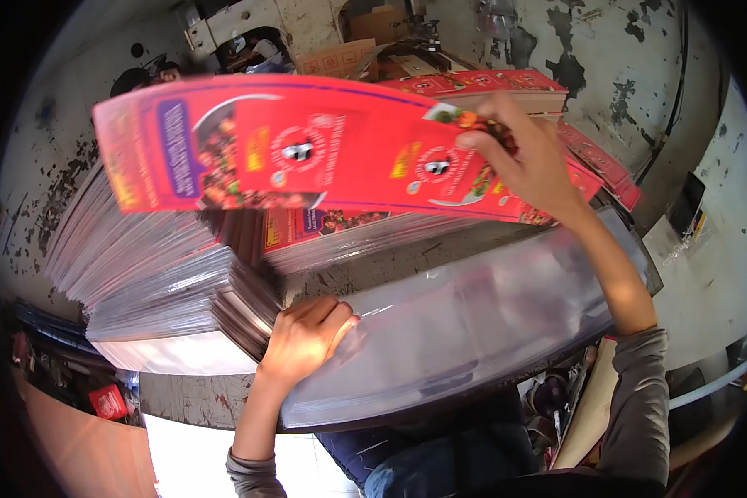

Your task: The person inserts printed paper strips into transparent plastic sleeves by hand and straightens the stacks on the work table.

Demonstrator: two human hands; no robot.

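Note:
My right hand point(533, 162) pinches a long red printed cardboard sheet point(369, 158) near its right end, thumb on the printed face. The sheet is raised above the bench and slightly blurred at its left end. My left hand point(300, 339) is closed at the left edge of a pile of clear plastic sleeves point(473, 307), and a bit of film shows between thumb and fingers. Left of that hand stands a thick stack of plastic-wrapped sheets point(174, 307), its layers fanned out.
Behind the raised sheet lies another stack of red printed sheets point(332, 241), with more red sheets point(490, 81) piled at the back right. A cardboard box point(338, 58) sits farther back. Below the bench at left is a small red box point(108, 402). Peeling walls surround the bench.

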